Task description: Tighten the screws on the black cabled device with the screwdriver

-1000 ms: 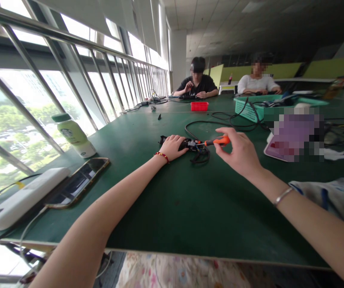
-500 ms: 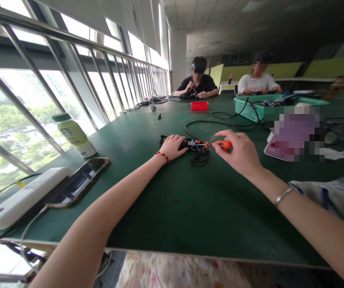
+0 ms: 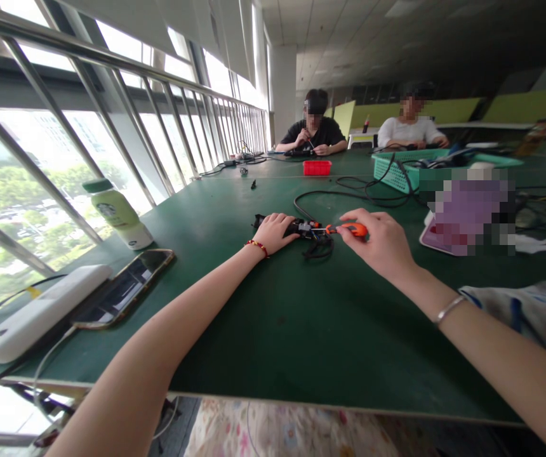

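Observation:
My left hand point(image 3: 277, 232) lies over a slim black corded device point(image 3: 293, 226) on the green table, fingers closed round its body and pressing it down. Part of the device is hidden beneath the palm. Orange bits, a grey part and thin wires show at its right end. An orange-and-black screwdriver point(image 3: 355, 229) is pinched by its handle in my right hand point(image 3: 380, 241). Its thin shaft points left and the tip meets the right end of the device. Just below that end lies a loop of black cord point(image 3: 319, 249).
At left are a green bottle point(image 3: 117, 214), a phone point(image 3: 127, 289) and a white power strip point(image 3: 39, 314). A red tray point(image 3: 317, 167) and a teal basket point(image 3: 390, 172) stand farther back. A cloth point(image 3: 530, 311) lies at right. Two people sit across the table.
My right hand's fingers have shifted slightly on the screwdriver handle. The left hand and the device have stayed where they were.

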Motion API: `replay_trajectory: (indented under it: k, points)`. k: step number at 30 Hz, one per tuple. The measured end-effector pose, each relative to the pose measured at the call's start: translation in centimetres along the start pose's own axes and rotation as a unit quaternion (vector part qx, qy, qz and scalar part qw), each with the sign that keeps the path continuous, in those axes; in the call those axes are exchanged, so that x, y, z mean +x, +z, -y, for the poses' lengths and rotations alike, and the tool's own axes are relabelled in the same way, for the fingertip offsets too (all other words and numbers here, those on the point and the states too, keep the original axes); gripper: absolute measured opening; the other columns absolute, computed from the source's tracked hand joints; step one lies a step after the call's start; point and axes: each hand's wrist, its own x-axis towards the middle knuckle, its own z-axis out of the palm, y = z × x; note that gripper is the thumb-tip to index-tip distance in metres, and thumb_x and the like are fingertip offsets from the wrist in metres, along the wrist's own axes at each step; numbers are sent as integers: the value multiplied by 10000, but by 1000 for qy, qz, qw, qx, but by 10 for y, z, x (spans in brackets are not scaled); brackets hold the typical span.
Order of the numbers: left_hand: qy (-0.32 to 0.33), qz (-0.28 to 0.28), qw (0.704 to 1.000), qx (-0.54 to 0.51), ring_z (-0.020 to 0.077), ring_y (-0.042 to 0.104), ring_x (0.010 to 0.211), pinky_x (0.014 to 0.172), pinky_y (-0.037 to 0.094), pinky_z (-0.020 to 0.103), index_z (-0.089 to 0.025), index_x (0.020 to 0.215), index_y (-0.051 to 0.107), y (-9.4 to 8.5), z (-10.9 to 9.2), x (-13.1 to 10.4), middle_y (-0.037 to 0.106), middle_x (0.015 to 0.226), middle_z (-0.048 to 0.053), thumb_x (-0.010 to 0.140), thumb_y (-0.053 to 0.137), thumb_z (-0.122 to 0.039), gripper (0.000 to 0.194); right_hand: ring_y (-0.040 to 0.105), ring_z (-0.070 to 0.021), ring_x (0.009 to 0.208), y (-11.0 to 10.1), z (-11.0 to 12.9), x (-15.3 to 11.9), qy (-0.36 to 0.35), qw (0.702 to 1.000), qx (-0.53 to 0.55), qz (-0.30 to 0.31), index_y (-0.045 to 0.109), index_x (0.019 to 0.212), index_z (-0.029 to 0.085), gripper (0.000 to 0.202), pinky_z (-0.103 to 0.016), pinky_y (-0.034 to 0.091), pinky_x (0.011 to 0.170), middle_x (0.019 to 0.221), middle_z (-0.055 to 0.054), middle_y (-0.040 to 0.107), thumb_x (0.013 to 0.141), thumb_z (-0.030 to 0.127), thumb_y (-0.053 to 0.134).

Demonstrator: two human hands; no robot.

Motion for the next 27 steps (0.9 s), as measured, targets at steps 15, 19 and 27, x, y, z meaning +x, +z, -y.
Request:
replay_trajectory:
  k: [15, 19, 27]
  points:
    - [7, -4, 1000, 0, 271, 499, 1097, 987, 381, 408, -168, 1240, 532, -3, -1, -3, 586, 1178, 97, 839, 497, -413, 471, 579, -202, 629, -2, 1, 0, -2, 1000, 7, 23, 626, 896, 212, 251, -301, 422, 593, 693, -35, 656, 893, 395, 454]
    - [7, -5, 1000, -4, 274, 497, 1092, 985, 381, 414, -169, 1232, 537, -3, -1, -2, 587, 1177, 98, 842, 491, -412, 462, 604, -209, 716, -1, 1, 0, -18, 999, 33, -13, 544, 1147, 174, 320, -321, 469, 686, 833, -54, 678, 848, 279, 503]
    - [10, -7, 1000, -13, 270, 507, 1080, 980, 390, 405, -152, 1224, 546, -4, -1, -2, 583, 1184, 102, 828, 527, -398, 467, 596, -211, 662, -1, 2, -1, -17, 1000, 8, 2, 601, 1006, 199, 227, -308, 454, 613, 709, -35, 649, 849, 338, 514]
